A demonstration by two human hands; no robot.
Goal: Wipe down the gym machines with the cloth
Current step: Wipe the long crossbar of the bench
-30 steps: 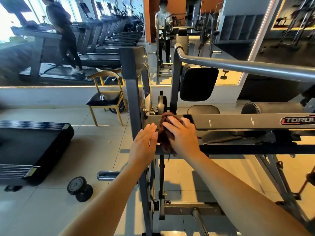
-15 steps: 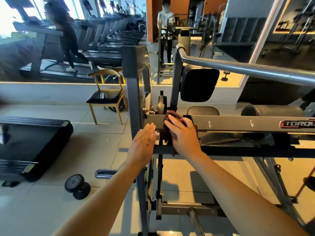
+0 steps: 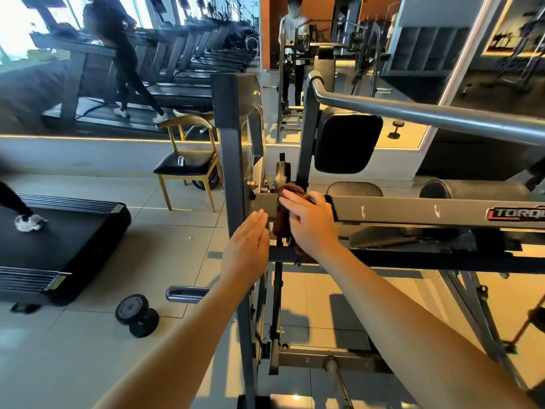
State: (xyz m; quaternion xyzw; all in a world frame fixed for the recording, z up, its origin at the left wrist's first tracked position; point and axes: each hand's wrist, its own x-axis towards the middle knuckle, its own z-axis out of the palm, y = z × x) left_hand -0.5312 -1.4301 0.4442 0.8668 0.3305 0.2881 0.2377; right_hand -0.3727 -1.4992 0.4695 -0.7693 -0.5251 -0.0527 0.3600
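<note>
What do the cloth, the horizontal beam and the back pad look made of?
Cloth: soft fabric, maybe terry; dark maroon, it bunches. Horizontal beam: metal, grey paint, chipped in spots. Back pad: vinyl or leather, probably; black, slight sheen.

One brand mark in sight: a red-and-black label (image 3: 514, 214) on the grey crossbeam (image 3: 413, 212), white letters reading "TORQU", and there the frame edge cuts the word off. Down on the floor, the dumbbell (image 3: 137, 315) carries an end marking, too small to read
</note>
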